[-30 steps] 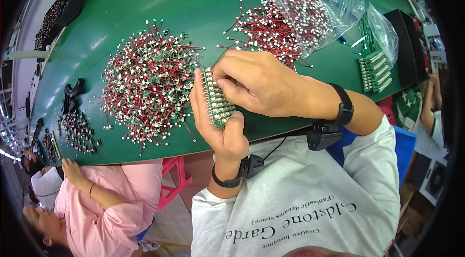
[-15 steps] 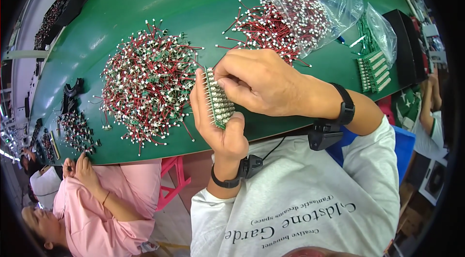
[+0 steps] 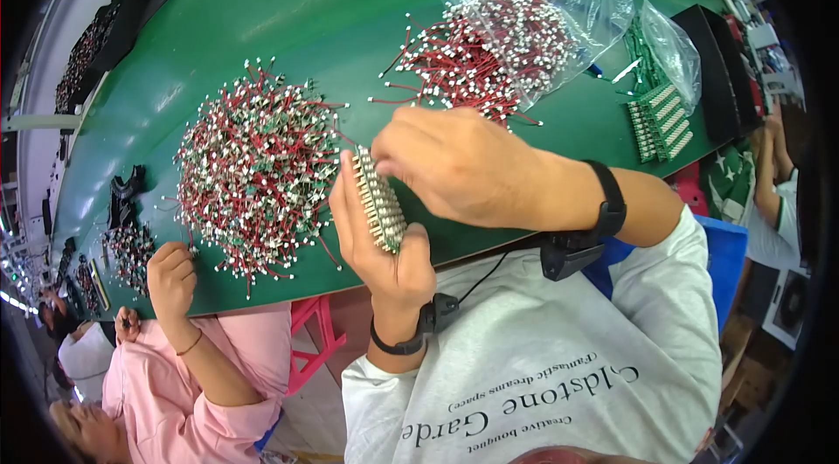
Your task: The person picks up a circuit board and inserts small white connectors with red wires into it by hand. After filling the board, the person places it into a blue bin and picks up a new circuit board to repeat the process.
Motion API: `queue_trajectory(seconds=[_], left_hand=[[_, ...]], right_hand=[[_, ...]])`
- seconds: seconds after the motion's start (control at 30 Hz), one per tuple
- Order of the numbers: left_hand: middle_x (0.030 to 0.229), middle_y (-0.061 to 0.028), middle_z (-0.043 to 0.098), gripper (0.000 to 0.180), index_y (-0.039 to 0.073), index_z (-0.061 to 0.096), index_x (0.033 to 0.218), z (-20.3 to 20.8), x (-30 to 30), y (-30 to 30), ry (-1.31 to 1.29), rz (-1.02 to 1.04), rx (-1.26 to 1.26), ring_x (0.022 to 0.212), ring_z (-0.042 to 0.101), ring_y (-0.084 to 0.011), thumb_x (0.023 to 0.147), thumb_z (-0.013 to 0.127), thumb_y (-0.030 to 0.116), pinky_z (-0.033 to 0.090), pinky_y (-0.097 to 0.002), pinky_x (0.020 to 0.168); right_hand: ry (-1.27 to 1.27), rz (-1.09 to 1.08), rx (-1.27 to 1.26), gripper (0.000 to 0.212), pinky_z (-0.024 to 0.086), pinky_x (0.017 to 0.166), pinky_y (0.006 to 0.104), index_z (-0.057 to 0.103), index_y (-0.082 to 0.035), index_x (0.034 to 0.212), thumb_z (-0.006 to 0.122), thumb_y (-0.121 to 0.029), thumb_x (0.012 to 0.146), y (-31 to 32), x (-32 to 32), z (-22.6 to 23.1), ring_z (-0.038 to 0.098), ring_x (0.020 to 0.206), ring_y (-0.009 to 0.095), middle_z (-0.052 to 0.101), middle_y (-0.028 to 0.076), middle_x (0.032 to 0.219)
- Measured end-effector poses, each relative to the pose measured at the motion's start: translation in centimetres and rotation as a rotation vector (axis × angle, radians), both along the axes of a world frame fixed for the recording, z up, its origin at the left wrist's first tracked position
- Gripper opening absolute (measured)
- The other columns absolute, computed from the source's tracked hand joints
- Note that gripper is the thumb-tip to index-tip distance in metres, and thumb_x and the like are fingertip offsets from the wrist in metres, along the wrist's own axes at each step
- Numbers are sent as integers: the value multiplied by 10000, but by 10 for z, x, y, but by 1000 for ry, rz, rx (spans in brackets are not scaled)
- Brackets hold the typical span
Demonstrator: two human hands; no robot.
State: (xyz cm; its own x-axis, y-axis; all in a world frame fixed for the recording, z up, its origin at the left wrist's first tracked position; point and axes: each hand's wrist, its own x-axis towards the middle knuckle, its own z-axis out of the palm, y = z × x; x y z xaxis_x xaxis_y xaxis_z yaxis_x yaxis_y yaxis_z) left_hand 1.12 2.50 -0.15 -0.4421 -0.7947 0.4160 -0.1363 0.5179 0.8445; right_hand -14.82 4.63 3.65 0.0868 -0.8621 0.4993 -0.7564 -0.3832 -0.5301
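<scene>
My left hand grips a green circuit board panel by its long edges, fingers along one side and thumb on the other. Rows of small metallic and white connectors cover the panel, which stands tilted over the table's near edge. At the panel's far end is my right hand, its thumb and fingers pinched together. Whatever they hold is hidden behind the fingers. A red wire shows just past the fingertips. To the left lies a big heap of red-wired small boards; beyond my right hand is a pile of red cables with white plugs.
A clear plastic bag partly covers the cable pile. More connector panels lie at the right, beside a black box. At left, a co-worker in pink reaches a hand to the table near small black parts.
The panel has turned a little in my left hand, and my right hand has shifted slightly along its far end. The co-worker's hand has risen onto the table toward the heap.
</scene>
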Motion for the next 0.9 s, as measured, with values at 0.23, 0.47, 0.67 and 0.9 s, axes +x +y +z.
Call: queue_trajectory(seconds=[0.23,0.47,0.67,0.9], left_hand=[[1257,-314,471,812,-162,363,1394,2,4,2,-44,-5,89,1125,527,-410,608,454,26,405,-429,1014],[1363,-182,470,858,-104,345,1450,2,16,-9,505,134,570,1166,545,-258,605,443,13,416,-389,1054],[1346,-199,477,851,-120,332,1447,3,26,-12,490,125,589,1191,543,-267,612,424,16,421,-385,1053],[1232,-271,540,869,-134,307,1447,5,14,-22,619,60,713,1153,579,-320,604,423,40,454,-446,1042]], right_hand=[[-101,13,-77,172,508,560,370,552,-27,884,667,-16,756,-3,12,-17,616,662,284,543,96,795],[79,-143,-121,198,484,756,382,691,-106,971,706,-52,781,-54,-67,-8,589,861,284,612,74,867],[313,-48,229,81,451,789,382,665,-84,841,699,-53,775,-68,-88,-32,538,952,279,580,57,915],[4,33,71,80,463,745,382,596,-41,840,669,-50,810,-57,-78,-21,571,842,277,594,90,866]])
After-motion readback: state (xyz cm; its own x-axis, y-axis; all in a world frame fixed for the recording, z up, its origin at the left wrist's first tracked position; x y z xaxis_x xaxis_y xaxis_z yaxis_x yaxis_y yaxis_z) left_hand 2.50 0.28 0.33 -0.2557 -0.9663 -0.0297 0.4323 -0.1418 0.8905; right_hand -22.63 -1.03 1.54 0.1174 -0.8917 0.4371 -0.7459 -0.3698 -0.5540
